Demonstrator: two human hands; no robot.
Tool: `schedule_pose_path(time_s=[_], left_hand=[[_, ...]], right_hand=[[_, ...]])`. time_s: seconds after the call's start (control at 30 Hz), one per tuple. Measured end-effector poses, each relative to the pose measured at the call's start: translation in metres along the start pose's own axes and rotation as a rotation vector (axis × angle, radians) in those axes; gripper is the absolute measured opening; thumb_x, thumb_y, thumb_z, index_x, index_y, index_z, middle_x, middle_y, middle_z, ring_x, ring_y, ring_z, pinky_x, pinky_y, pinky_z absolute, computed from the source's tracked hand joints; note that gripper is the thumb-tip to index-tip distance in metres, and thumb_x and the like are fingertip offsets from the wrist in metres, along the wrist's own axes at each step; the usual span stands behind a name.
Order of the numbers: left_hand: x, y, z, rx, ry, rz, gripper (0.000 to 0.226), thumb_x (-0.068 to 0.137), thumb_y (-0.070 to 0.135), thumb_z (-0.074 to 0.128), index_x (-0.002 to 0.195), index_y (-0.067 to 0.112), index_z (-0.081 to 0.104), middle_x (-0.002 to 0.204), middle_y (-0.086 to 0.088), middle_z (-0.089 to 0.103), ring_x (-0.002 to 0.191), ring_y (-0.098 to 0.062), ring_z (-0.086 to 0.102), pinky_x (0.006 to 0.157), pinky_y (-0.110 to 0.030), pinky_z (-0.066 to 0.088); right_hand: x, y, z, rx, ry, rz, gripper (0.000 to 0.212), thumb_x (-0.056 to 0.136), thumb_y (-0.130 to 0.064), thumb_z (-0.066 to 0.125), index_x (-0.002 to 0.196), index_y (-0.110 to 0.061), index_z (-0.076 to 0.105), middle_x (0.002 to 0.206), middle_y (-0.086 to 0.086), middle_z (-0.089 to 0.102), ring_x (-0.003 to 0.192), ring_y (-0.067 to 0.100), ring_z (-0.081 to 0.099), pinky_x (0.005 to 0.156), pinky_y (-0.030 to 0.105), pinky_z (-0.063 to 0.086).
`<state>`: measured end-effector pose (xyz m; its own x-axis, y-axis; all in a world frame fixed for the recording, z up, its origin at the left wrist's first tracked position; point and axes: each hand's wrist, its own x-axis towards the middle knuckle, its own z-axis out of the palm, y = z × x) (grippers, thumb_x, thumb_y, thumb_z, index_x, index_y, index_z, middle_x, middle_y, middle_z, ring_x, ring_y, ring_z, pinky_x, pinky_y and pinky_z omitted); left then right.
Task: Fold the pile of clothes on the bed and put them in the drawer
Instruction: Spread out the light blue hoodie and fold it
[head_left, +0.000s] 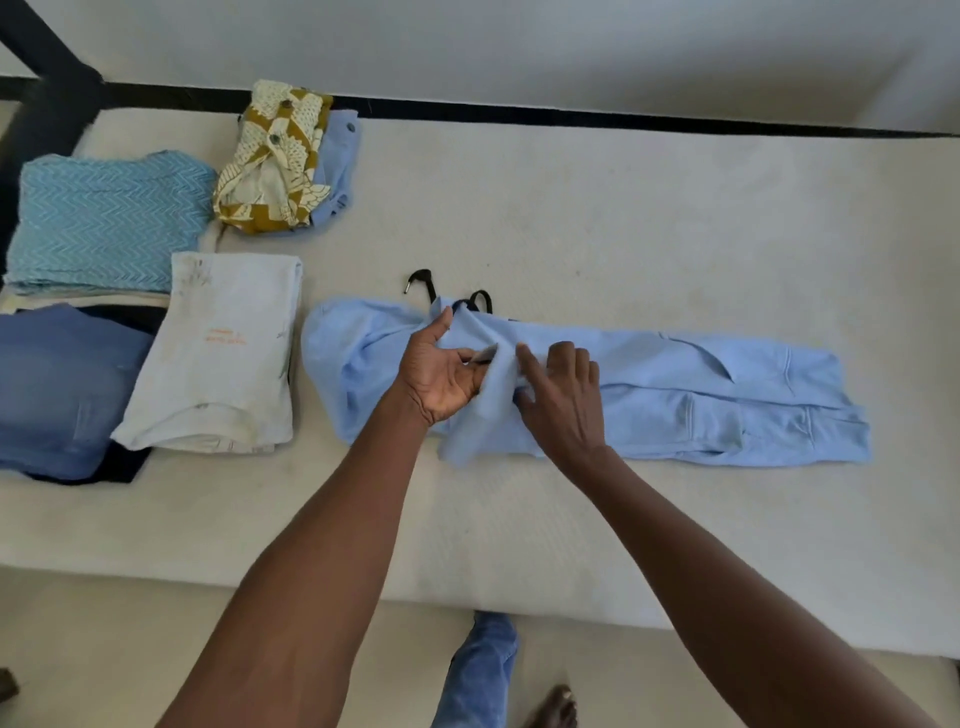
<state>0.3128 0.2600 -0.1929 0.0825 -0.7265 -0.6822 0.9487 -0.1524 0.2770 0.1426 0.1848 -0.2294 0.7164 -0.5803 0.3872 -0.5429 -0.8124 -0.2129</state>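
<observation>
A light blue hooded sweatshirt (701, 395) lies stretched across the middle of the bed (571, 218), its hood toward the left and black drawstrings (426, 283) sticking out at the far side. My left hand (441, 374) pinches a fold of the blue fabric near the neck and lifts it a little. My right hand (563, 395) lies on the cloth just right of that fold, fingers spread and pressing down. Folded clothes sit at the left: a white shirt (218, 353), a turquoise zigzag cloth (104, 218), blue jeans (57, 389).
A mustard and cream patterned garment (275, 156) lies bunched on another pale blue piece (337, 171) near the far edge. A black bed frame (623, 117) runs along the wall. My leg and bare foot (550, 706) stand on the floor by the near edge.
</observation>
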Motion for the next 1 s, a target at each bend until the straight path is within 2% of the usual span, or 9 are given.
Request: schedule_pose_path(time_s=[0.07,0.13,0.23,0.3,0.43,0.57,0.77,0.9,1.0], left_hand=[[0.019,0.015,-0.003,0.003,0.038,-0.024,0.069,0.091,0.057,0.056,0.113,-0.008,0.058,0.096,-0.020,0.069,0.084,-0.028,0.070,0.080,-0.035,0.061],[0.035,0.035,-0.009,0.114,0.148,-0.009,0.059,0.094,0.053,0.055,0.116,-0.002,0.056,0.087,-0.018,0.071,0.069,-0.025,0.072,0.059,-0.032,0.060],[0.064,0.059,-0.015,0.533,0.376,0.177,0.028,0.099,0.033,0.053,0.100,0.006,0.059,0.077,-0.016,0.065,0.051,-0.020,0.065,0.047,-0.027,0.050],[0.076,0.053,-0.025,0.751,0.428,0.398,0.014,0.094,0.017,0.054,0.083,0.009,0.057,0.068,-0.011,0.060,0.048,-0.019,0.057,0.052,-0.030,0.044],[0.092,0.015,-0.059,1.572,0.246,0.904,0.029,0.084,0.039,0.067,0.096,0.014,0.059,0.090,-0.002,0.060,0.082,-0.013,0.055,0.072,-0.024,0.043],[0.113,-0.001,-0.078,1.967,0.220,0.840,0.068,0.075,0.034,0.080,0.131,0.016,0.046,0.132,-0.013,0.049,0.116,-0.031,0.054,0.087,-0.045,0.051],[0.130,0.007,-0.055,2.077,0.554,0.567,0.065,0.090,0.042,0.065,0.144,0.019,0.038,0.144,-0.018,0.036,0.126,-0.034,0.045,0.090,-0.044,0.049],[0.132,0.007,-0.040,2.120,0.711,0.617,0.056,0.080,0.041,0.074,0.124,0.014,0.051,0.126,-0.015,0.046,0.110,-0.031,0.050,0.084,-0.041,0.045],[0.134,0.013,-0.022,1.426,0.584,0.775,0.019,0.083,0.028,0.070,0.091,0.013,0.062,0.092,-0.004,0.061,0.085,-0.023,0.057,0.076,-0.040,0.048]], right_hand=[[0.027,0.009,0.009,0.080,-0.021,-0.014,0.019,0.076,-0.011,0.063,0.095,-0.009,0.062,0.097,0.015,0.055,0.082,0.032,0.051,0.071,0.037,0.039],[0.052,0.014,0.006,0.350,-0.106,0.137,0.014,0.084,-0.010,0.044,0.084,-0.005,0.057,0.086,0.010,0.059,0.075,0.029,0.055,0.069,0.032,0.038],[0.108,0.027,0.006,0.749,-0.155,0.609,0.020,0.096,-0.003,0.037,0.104,-0.006,0.054,0.078,-0.002,0.060,0.068,0.010,0.058,0.056,0.016,0.040],[0.141,0.037,0.011,0.894,-0.083,0.727,0.026,0.099,-0.003,0.038,0.115,-0.009,0.058,0.094,-0.001,0.065,0.078,-0.001,0.060,0.067,0.013,0.046],[0.204,0.060,0.026,0.963,-0.108,0.813,0.024,0.097,-0.014,0.047,0.094,0.002,0.064,0.083,0.013,0.064,0.074,0.015,0.055,0.067,0.031,0.042],[0.256,0.071,0.025,0.868,-0.112,0.702,0.024,0.088,-0.019,0.048,0.076,-0.001,0.060,0.069,0.008,0.058,0.065,0.015,0.049,0.061,0.031,0.038],[0.284,0.066,0.004,0.749,0.053,0.410,0.033,0.094,0.000,0.048,0.121,-0.017,0.057,0.120,-0.003,0.058,0.098,0.002,0.056,0.086,0.008,0.046],[0.265,0.071,0.003,0.579,-0.056,0.206,0.038,0.079,0.006,0.044,0.093,-0.013,0.075,0.106,0.007,0.050,0.100,0.016,0.047,0.083,0.035,0.046],[0.248,0.072,-0.010,0.723,-0.357,0.302,0.047,0.071,0.007,0.044,0.075,-0.030,0.072,0.106,0.000,0.057,0.102,0.018,0.055,0.085,0.037,0.048]])
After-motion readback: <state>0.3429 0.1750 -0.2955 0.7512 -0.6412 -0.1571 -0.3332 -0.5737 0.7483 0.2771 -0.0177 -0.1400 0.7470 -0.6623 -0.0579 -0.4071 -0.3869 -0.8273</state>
